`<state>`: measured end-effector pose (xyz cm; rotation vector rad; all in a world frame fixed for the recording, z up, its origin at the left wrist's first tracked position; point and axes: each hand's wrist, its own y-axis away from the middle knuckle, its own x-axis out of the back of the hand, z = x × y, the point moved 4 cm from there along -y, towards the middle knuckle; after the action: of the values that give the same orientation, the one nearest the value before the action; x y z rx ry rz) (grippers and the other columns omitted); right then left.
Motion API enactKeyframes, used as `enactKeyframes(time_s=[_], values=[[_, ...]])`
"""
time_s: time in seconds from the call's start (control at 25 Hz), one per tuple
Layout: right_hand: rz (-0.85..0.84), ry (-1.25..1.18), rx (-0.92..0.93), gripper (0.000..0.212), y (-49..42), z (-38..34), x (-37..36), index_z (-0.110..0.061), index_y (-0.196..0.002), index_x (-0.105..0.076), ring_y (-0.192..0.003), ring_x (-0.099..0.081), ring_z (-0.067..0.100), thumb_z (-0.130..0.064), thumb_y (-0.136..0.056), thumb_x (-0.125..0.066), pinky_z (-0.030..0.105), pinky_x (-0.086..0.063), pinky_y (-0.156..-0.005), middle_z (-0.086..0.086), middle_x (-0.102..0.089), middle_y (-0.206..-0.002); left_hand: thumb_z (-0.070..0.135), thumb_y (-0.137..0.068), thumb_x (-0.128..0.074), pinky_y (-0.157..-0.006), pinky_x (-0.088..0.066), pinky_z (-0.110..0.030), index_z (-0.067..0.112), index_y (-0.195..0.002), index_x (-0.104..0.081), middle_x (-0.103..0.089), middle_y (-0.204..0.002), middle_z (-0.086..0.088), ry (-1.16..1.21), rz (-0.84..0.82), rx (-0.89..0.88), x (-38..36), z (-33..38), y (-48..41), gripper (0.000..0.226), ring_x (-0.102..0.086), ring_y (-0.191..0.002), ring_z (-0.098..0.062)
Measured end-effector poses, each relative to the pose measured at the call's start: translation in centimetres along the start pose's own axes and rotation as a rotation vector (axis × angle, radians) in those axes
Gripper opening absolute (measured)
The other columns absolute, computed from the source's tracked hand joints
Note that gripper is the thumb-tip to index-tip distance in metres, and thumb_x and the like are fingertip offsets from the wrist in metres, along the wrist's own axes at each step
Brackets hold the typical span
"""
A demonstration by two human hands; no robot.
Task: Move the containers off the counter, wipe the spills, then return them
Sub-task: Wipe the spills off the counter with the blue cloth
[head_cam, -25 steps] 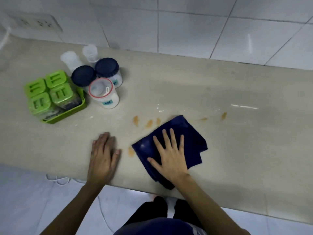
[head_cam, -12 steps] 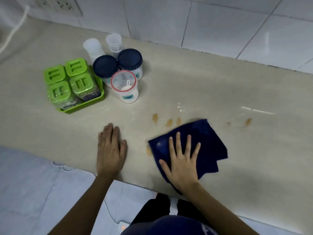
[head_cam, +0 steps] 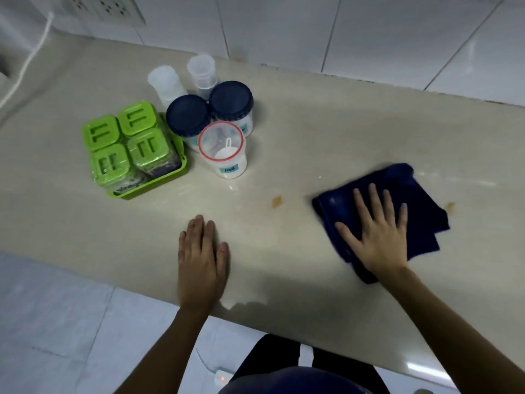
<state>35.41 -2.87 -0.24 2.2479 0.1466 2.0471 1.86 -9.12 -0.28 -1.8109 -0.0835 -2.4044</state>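
Note:
My right hand (head_cam: pixel 377 231) lies flat, fingers spread, on a dark blue cloth (head_cam: pixel 412 194) on the beige counter (head_cam: pixel 341 123). An orange spill spot (head_cam: pixel 277 201) sits left of the cloth and another spot (head_cam: pixel 450 206) shows at its right edge. My left hand (head_cam: pixel 202 251) rests flat on the counter near the front edge, holding nothing. The containers stand at the back left: a green tray (head_cam: pixel 159 183) with four green-lidded jars, two navy-lidded jars (head_cam: pixel 188 115) (head_cam: pixel 230 100), a clear-lidded jar with a red rim (head_cam: pixel 223 149), and two small clear cups (head_cam: pixel 164 82) (head_cam: pixel 202 70).
A white tiled wall (head_cam: pixel 369 32) runs behind the counter, with a socket strip (head_cam: pixel 105 8) and a white cable (head_cam: pixel 25 66) at the upper left. The counter's front edge runs below my hands, with floor tiles (head_cam: pixel 56 322) beneath.
My right hand has slid the cloth to the right, away from my left hand, over several spots that no longer show. The left hand has stayed put. The view has shifted.

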Motion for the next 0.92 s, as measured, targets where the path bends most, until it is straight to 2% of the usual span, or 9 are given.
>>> enactKeyframes(time_s=[0.08,0.16,0.36,0.44,0.56,0.64,0.72,0.84,0.92], values=[[-0.022,0.026,-0.095,0.082,-0.2,0.3,0.1,-0.024,-0.153,-0.01,-0.149,-0.001,0.034,-0.072,-0.087,-0.013,0.062,-0.003,-0.116,0.008,-0.007,-0.163,0.032,-0.096,-0.04,-0.118,-0.02,-0.047,0.002,-0.139,-0.044,-0.036,-0.152,-0.017,0.004,0.012,0.001,0.1,-0.3,0.0,0.053,-0.027,-0.144,-0.029],[-0.016,0.042,-0.095,0.081,0.0,-2.6,-0.2,-0.022,-0.153,-0.009,-0.148,0.001,0.037,-0.07,-0.088,-0.012,0.065,-0.001,-0.115,0.009,-0.005,-0.163,0.031,-0.095,-0.041,-0.119,-0.019,-0.047,0.002,-0.139,-0.044,-0.036,-0.151,-0.018,0.008,0.018,-0.005,0.1,-0.2,0.0,0.053,-0.028,-0.143,-0.03],[-0.074,0.108,0.464,0.078,0.3,-14.7,-1.6,-0.023,-0.153,-0.014,-0.148,-0.005,0.039,-0.068,-0.089,-0.025,0.065,-0.002,-0.115,0.01,-0.011,-0.162,0.033,-0.098,-0.038,-0.121,-0.015,-0.043,0.006,-0.143,-0.039,-0.032,-0.154,-0.015,-0.014,-0.006,0.01,0.3,-0.2,0.0,0.053,-0.023,-0.145,-0.026],[-0.074,0.083,0.542,0.079,0.2,-15.5,-1.8,-0.027,-0.152,-0.013,-0.149,-0.006,0.033,-0.07,-0.087,-0.026,0.06,-0.003,-0.117,0.006,-0.012,-0.162,0.034,-0.098,-0.035,-0.121,-0.013,-0.041,0.007,-0.143,-0.039,-0.031,-0.155,-0.014,-0.008,-0.016,0.016,0.1,-0.1,0.0,0.053,-0.022,-0.146,-0.025],[-0.005,-0.017,0.314,0.081,-2.4,-10.2,-1.0,-0.029,-0.151,-0.02,-0.148,-0.011,0.029,-0.073,-0.083,-0.029,0.055,-0.003,-0.119,0.004,-0.016,-0.161,0.032,-0.096,-0.037,-0.121,-0.012,-0.041,0.006,-0.142,-0.04,-0.032,-0.155,-0.014,0.003,0.008,0.011,0.1,-0.4,0.0,0.053,-0.023,-0.145,-0.026],[0.01,-0.028,0.138,0.083,-4.4,-4.5,-0.1,-0.03,-0.152,-0.014,-0.149,-0.007,0.029,-0.075,-0.084,-0.023,0.056,-0.001,-0.118,0.004,-0.012,-0.162,0.03,-0.095,-0.038,-0.121,-0.012,-0.041,0.005,-0.142,-0.04,-0.032,-0.154,-0.015,0.012,0.015,0.004,0.0,-0.4,0.0,0.053,-0.024,-0.145,-0.027],[-0.034,-0.03,0.058,0.085,-5.2,-1.1,0.5,-0.029,-0.153,-0.007,-0.149,-0.001,0.028,-0.077,-0.083,-0.014,0.059,0.0,-0.117,0.005,-0.006,-0.163,0.028,-0.093,-0.04,-0.121,-0.012,-0.043,0.005,-0.142,-0.04,-0.032,-0.154,-0.016,0.014,0.019,-0.003,0.1,-0.3,0.1,0.054,-0.024,-0.145,-0.028],[-0.021,-0.003,-0.049,0.084,-4.3,-2.9,0.1,-0.027,-0.153,-0.004,-0.149,0.003,0.031,-0.076,-0.085,-0.008,0.064,0.001,-0.115,0.005,-0.001,-0.163,0.026,-0.092,-0.039,-0.121,-0.013,-0.044,0.004,-0.142,-0.04,-0.032,-0.154,-0.016,0.024,0.012,0.0,0.1,-0.4,0.0,0.054,-0.023,-0.145,-0.028],[-0.034,-0.006,-0.005,0.083,-2.5,-6.6,-0.5,-0.026,-0.153,-0.005,-0.148,0.004,0.035,-0.074,-0.086,-0.013,0.066,0.004,-0.114,0.007,0.0,-0.163,0.025,-0.092,-0.038,-0.121,-0.013,-0.044,0.004,-0.142,-0.04,-0.032,-0.154,-0.016,0.024,0.0,-0.004,0.0,-0.3,0.1,0.054,-0.023,-0.145,-0.028]])
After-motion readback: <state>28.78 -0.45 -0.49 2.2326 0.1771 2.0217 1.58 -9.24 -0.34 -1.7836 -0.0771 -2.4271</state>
